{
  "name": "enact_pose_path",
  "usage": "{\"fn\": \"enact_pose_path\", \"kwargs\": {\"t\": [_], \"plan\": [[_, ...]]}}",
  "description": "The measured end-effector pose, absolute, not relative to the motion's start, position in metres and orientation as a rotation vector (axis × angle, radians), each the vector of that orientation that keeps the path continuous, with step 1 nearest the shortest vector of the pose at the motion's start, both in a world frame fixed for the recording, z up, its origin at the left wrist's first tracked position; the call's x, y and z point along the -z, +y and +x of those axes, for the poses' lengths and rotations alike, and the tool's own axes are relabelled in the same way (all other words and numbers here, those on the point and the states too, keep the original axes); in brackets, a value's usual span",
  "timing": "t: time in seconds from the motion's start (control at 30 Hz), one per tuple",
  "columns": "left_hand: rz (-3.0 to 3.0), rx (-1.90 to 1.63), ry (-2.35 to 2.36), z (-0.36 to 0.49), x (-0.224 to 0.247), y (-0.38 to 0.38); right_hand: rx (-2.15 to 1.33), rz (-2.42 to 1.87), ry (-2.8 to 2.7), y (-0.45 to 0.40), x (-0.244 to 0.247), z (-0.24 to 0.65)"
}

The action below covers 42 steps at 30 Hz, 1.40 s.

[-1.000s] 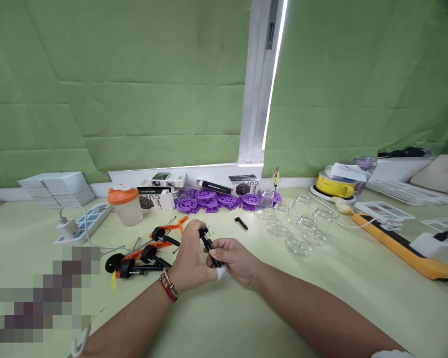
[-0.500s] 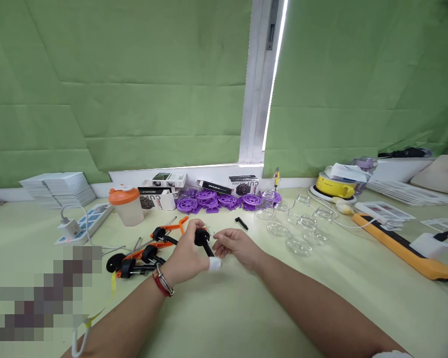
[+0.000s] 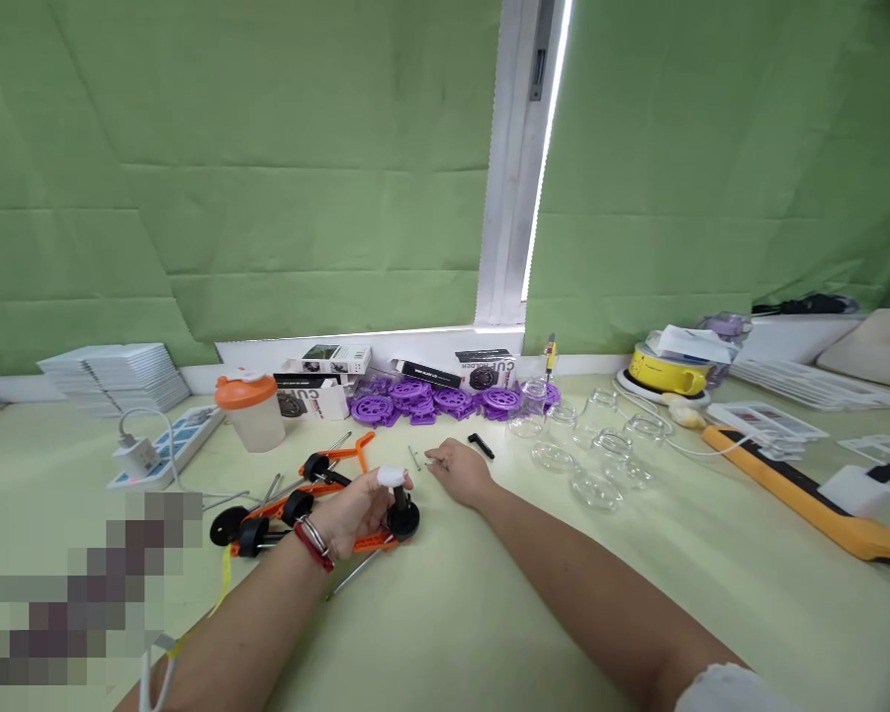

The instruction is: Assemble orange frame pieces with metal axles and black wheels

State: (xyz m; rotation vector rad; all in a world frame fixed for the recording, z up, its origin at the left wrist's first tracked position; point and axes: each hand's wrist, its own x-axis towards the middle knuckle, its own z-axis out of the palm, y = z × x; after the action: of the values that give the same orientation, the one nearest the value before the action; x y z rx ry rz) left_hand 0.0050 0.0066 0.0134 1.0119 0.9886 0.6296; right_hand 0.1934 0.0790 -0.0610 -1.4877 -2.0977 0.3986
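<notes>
— Green paper sheeting is covering the wall behind a pale green surface. What is the left hand doing?

— It is gripping a black-and-orange plastic tool just above the surface, its white-covered thumb lying against the black stem.

— Why hold it so?

— Probably for steadiness: the fingers are curling around the middle, while a round black disc and an orange part are sticking out.

— And the right hand?

— Its fingers are bunching just beside thin silver metal pieces; I cannot tell whether they are pinching one.

— Is anything crowding the hands?

— Black-and-orange plastic assemblies with metal rods are lying close by the left wrist, seemingly grouped for easy picking. An L-shaped black plastic piece is lying just beyond the right hand. Clear, rounded shells are standing farther right, and purple plastic spoked pieces are lining the back edge.

— Where is room opening?

— Mostly between the forearms, toward the near side.
</notes>
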Motion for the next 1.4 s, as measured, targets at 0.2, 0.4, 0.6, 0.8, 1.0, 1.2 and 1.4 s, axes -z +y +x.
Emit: {"fn": "enact_pose_path", "kwargs": {"t": [0.2,0.4,0.6,0.8,1.0,1.2,1.4], "plan": [[1.008,-0.603,1.011,0.005,-0.012,0.008,-0.343,-1.505,-2.175,0.082,0.058,0.193],[1.001,-0.555,0.969,0.003,-0.011,0.011,-0.328,-1.478,-2.231,0.078,0.055,0.192],[0.962,-0.526,0.902,0.001,-0.012,0.014,-0.352,-1.435,-2.232,0.079,0.056,0.191],[0.934,-0.492,0.88,-0.001,-0.013,0.015,-0.457,-1.471,-2.163,0.081,0.054,0.194],[0.954,-0.47,0.904,-0.001,-0.013,0.015,-0.881,-1.272,-1.861,0.071,0.045,0.2],[0.946,-0.495,0.909,0.0,-0.01,0.017,-1.44,-0.938,-1.555,0.049,0.014,0.205],[0.961,-0.491,0.868,0.002,-0.009,0.017,-1.567,-0.79,-1.646,0.035,0.002,0.198]]}}
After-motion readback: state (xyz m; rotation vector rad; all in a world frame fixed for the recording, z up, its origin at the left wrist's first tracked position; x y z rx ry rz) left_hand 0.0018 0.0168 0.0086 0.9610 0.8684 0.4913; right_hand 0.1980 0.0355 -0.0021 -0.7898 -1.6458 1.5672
